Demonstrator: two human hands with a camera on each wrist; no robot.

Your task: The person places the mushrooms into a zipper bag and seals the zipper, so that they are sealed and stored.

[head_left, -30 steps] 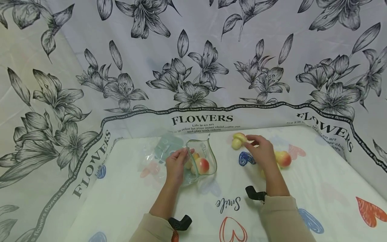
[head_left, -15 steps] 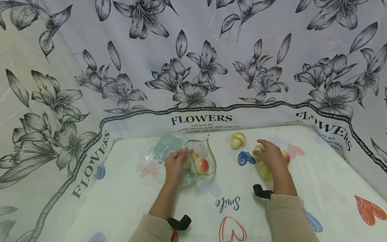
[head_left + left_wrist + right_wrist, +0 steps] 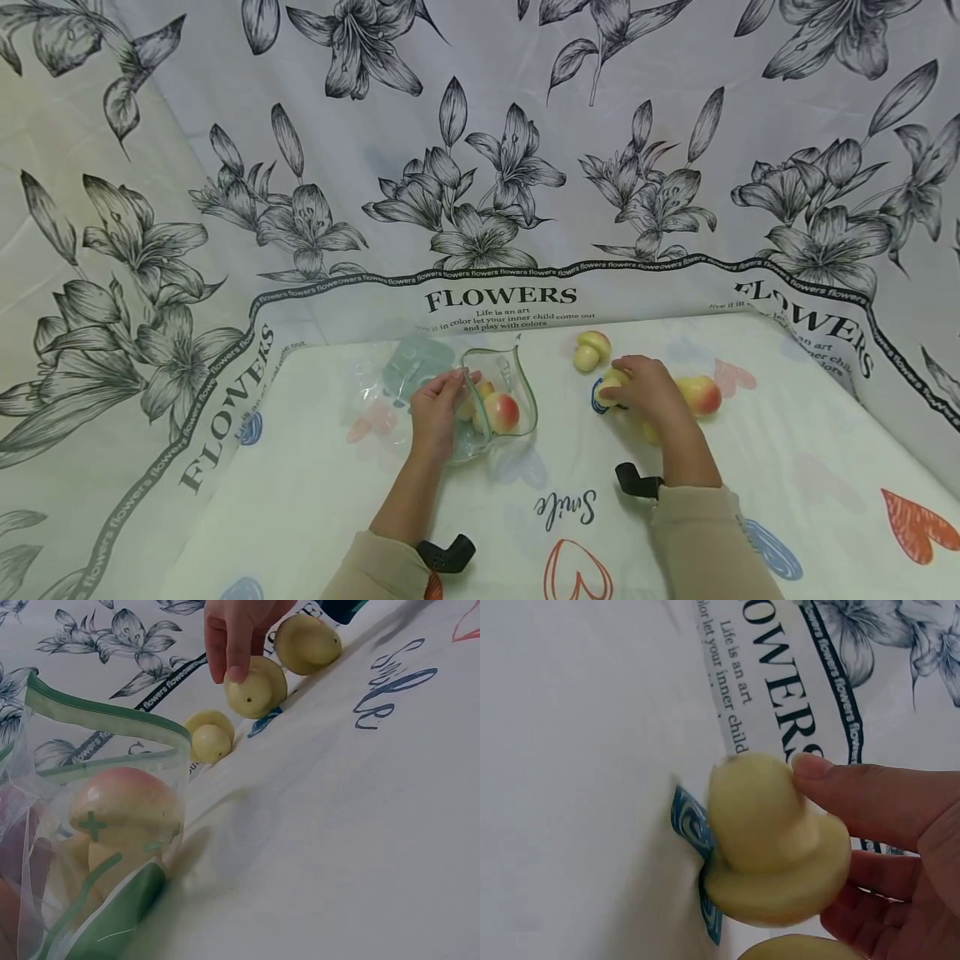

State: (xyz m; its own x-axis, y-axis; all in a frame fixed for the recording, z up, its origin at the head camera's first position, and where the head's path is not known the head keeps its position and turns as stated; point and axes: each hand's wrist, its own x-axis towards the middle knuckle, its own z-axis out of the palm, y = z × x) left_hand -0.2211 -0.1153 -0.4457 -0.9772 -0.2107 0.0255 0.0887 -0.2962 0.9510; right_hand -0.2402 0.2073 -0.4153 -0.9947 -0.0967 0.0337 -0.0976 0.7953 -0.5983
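My left hand (image 3: pixel 435 412) pinches the rim of a clear zip bag (image 3: pixel 528 392) with green edging, keeping its mouth apart. Inside the bag sit several mushrooms (image 3: pixel 124 806), pale yellow with a red blush on the cap. My right hand (image 3: pixel 651 392) holds another pale yellow mushroom (image 3: pixel 754 817) between thumb and fingers, above the blue heart print. Farther back, one more mushroom (image 3: pixel 592 350) lies on the cloth. To the right of the right hand is a mushroom with a red-blushed cap (image 3: pixel 705 395), and a yellow one (image 3: pixel 650 432) shows partly beneath the wrist.
Left of the held bag, a crumpled clear bag with a blue-green panel (image 3: pixel 416 367) lies flat on the white printed cloth (image 3: pixel 315 500). A flower-printed curtain (image 3: pixel 502 208) hangs behind and around the table.
The right hand left the far mushroom, moved back right to the others, and now has one of them gripped a little to the left. The left hand stays on the bag.
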